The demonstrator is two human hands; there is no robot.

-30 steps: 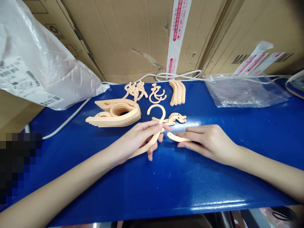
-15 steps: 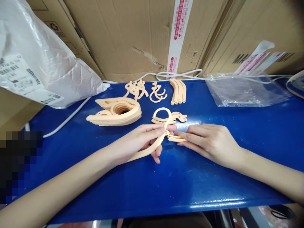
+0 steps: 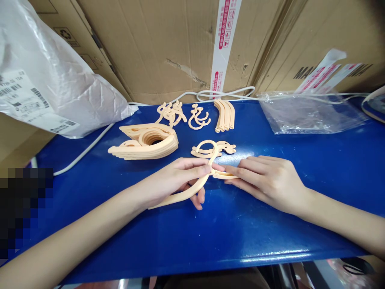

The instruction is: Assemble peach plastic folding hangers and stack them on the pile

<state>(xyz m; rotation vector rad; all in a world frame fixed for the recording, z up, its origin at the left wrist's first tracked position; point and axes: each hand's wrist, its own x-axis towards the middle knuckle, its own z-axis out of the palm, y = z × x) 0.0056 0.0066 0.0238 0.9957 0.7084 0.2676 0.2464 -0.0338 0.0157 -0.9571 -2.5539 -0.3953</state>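
My left hand (image 3: 186,174) is closed on a cream plastic hanger piece (image 3: 183,195) with a curved hook (image 3: 207,142) at its top and one long arm running back under the palm. In my right hand (image 3: 264,178) is a matching hanger arm (image 3: 224,175), pinched between thumb and fingers. The near end of that arm meets the joint below the hook; whether the two are locked together I cannot tell. Just beyond my hands lie a couple of loose cream hanger parts (image 3: 227,147). A stack of folded hangers (image 3: 144,150) sits to the left.
At the back of the blue table (image 3: 180,245) are loose hooks (image 3: 173,113), more hooks (image 3: 199,117) and several curved arms (image 3: 225,115). A clear plastic bag (image 3: 309,116) lies at right, a white parcel (image 3: 60,76) at left. Cardboard boxes (image 3: 156,48) and a white cable (image 3: 87,148) stand behind and beside.
The hook in my left hand has tipped down slightly, and its joint now meets the end of the arm in my right hand, where a small gap showed before.
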